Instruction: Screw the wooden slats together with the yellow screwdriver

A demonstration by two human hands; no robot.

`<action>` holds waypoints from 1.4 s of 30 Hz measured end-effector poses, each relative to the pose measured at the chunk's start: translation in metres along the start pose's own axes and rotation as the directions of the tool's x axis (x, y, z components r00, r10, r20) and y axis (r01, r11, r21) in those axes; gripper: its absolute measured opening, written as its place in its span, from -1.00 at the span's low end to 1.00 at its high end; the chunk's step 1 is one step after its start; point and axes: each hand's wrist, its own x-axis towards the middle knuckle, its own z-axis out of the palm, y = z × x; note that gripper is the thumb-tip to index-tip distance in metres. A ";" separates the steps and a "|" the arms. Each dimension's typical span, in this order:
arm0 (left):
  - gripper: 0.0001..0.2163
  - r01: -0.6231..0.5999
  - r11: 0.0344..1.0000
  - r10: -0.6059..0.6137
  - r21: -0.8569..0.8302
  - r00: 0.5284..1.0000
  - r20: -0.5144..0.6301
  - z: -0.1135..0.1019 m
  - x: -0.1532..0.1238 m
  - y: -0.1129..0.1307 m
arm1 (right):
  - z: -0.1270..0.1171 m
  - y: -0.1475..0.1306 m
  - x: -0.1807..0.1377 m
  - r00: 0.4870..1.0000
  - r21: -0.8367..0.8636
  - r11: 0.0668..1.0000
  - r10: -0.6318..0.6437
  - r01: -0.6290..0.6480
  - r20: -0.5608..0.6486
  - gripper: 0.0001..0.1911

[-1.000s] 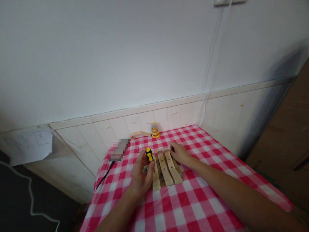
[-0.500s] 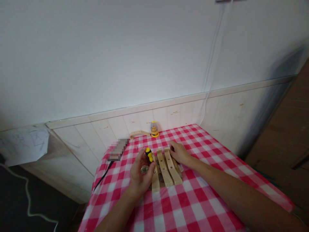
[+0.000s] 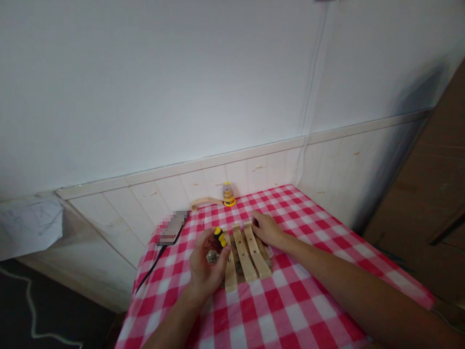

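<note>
My left hand is closed round a short yellow and black screwdriver, whose handle sticks up above my fingers, beside the left slat of a small wooden slatted piece. That piece lies flat on the red and white checked tablecloth. My right hand rests on its far right corner, fingers curled over the edge. A small metallic bit shows at my left palm.
A dark device with a black cable lies at the table's far left corner. A small yellow-based clear container and a curved wooden part stand against the white panelled wall. The table drops off on the left and right.
The view has shifted slightly, so everything sits a little further left. My left hand with the screwdriver has lowered a bit toward the slats. My right hand stays on the wooden piece.
</note>
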 end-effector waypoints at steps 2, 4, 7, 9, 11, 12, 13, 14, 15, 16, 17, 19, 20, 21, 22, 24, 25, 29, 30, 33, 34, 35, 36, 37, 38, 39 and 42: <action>-0.56 -0.009 1.000 0.009 -0.005 1.000 0.017 0.000 0.000 -0.001 | 0.000 -0.001 0.000 1.000 -0.002 1.000 0.002 -0.002 0.003 -0.83; -0.54 -0.031 0.999 0.031 -0.009 0.999 0.032 -0.001 0.000 -0.001 | -0.001 -0.001 0.000 1.000 -0.005 1.000 0.002 -0.002 0.005 -0.83; -0.51 -0.045 0.999 0.045 -0.001 0.997 0.062 -0.002 0.001 0.000 | -0.001 -0.001 0.000 1.000 -0.007 1.000 0.000 0.000 0.005 -0.83; -0.50 -0.048 0.999 0.047 0.008 0.996 0.081 -0.003 0.001 0.001 | -0.001 -0.001 0.000 1.000 -0.008 1.000 -0.003 0.003 0.005 -0.82; -0.49 -0.052 0.999 0.051 0.010 0.994 0.093 -0.003 0.001 0.001 | -0.001 -0.001 0.000 1.000 -0.007 1.000 -0.008 0.008 0.005 -0.82; -0.49 -0.056 0.998 0.055 0.010 0.994 0.095 -0.004 0.001 0.001 | -0.001 0.000 0.000 1.000 -0.007 1.000 -0.011 0.011 0.004 -0.82; -0.49 -0.059 0.998 0.058 0.011 0.994 0.096 -0.004 0.001 0.000 | 0.000 0.000 0.000 1.000 -0.006 1.000 -0.013 0.013 0.003 -0.83; -0.49 -0.065 0.998 0.063 0.014 0.993 0.096 -0.004 0.001 0.001 | 0.000 0.000 0.000 1.000 -0.007 1.000 -0.015 0.015 0.002 -0.83; -0.48 -0.073 0.997 0.071 0.018 0.993 0.095 -0.004 0.001 0.001 | 0.000 0.001 0.000 1.000 -0.007 1.000 -0.016 0.016 0.000 -0.84; -0.48 -0.081 0.996 0.078 0.023 0.992 0.094 -0.003 0.001 0.001 | 0.000 0.001 0.001 1.000 -0.008 1.000 -0.016 0.016 -0.002 -0.85; -0.48 -0.088 0.996 0.085 0.029 0.992 0.093 -0.003 0.002 0.002 | 0.001 0.001 0.001 1.000 -0.008 1.000 -0.016 0.016 -0.002 -0.85; -0.47 -0.101 0.994 0.097 0.038 0.991 0.089 -0.002 0.003 0.004 | 0.001 0.002 0.001 1.000 -0.010 1.000 -0.015 0.015 -0.001 -0.85; -0.48 -0.108 0.993 0.104 0.039 0.991 0.085 -0.002 0.004 0.005 | 0.002 0.002 0.001 1.000 -0.011 1.000 -0.015 0.015 -0.001 -0.84; -0.48 -0.116 0.992 0.113 0.042 0.990 0.081 -0.001 0.005 0.006 | 0.002 0.002 0.001 1.000 -0.012 1.000 -0.014 0.014 -0.001 -0.83; -0.47 -0.127 0.991 0.123 0.047 0.989 0.076 -0.001 0.005 0.007 | 0.002 0.003 0.001 1.000 -0.014 1.000 -0.013 0.013 -0.001 -0.82; -0.47 -0.156 0.985 0.151 0.068 0.986 0.071 -0.002 0.006 0.008 | 0.002 0.003 0.002 1.000 -0.017 1.000 -0.010 0.010 -0.001 -0.80; -0.47 -0.167 0.982 0.161 0.086 0.984 0.076 -0.002 0.005 0.008 | 0.002 0.003 0.002 1.000 -0.018 1.000 -0.009 0.009 -0.001 -0.79; -0.49 -0.159 0.982 0.150 0.107 0.985 0.083 -0.001 0.002 0.007 | 0.002 0.002 0.002 1.000 -0.024 1.000 -0.001 0.001 0.001 -0.78; -0.49 -0.140 0.986 0.134 0.092 0.989 0.070 0.000 0.001 0.006 | 0.002 0.002 0.002 1.000 -0.026 1.000 0.000 0.000 0.001 -0.78; -0.44 -0.056 0.998 0.056 0.031 0.998 -0.007 0.005 0.002 0.003 | 0.003 0.002 0.003 1.000 -0.031 1.000 0.001 -0.001 0.002 -0.80; -0.42 -0.027 1.000 0.028 0.015 0.999 -0.036 0.007 0.003 0.001 | 0.003 0.003 0.003 1.000 -0.033 0.999 0.001 -0.001 0.003 -0.80; -0.41 -0.005 1.000 0.005 0.004 0.998 -0.064 0.008 0.005 0.000 | 0.003 0.003 0.003 1.000 -0.034 0.999 0.000 0.000 0.004 -0.80; -0.40 0.014 1.000 -0.014 -0.001 0.996 -0.088 0.009 0.006 -0.002 | 0.003 0.003 0.003 1.000 -0.035 0.999 0.000 0.000 0.005 -0.81; -0.40 0.026 1.000 -0.026 -0.003 0.994 -0.105 0.010 0.007 -0.004 | 0.003 0.003 0.004 1.000 -0.036 0.999 -0.001 0.002 0.006 -0.81; -0.39 0.033 0.999 -0.033 -0.002 0.993 -0.115 0.010 0.009 -0.005 | 0.003 0.004 0.004 1.000 -0.036 0.999 -0.003 0.004 0.006 -0.81; -0.39 0.036 0.999 -0.036 0.001 0.992 -0.119 0.011 0.010 -0.007 | 0.003 0.004 0.004 1.000 -0.036 0.999 -0.006 0.006 0.007 -0.82; -0.40 0.014 1.000 -0.011 0.022 0.993 -0.116 0.011 0.011 -0.011 | 0.003 0.005 0.003 1.000 -0.032 0.999 -0.016 0.016 0.006 -0.83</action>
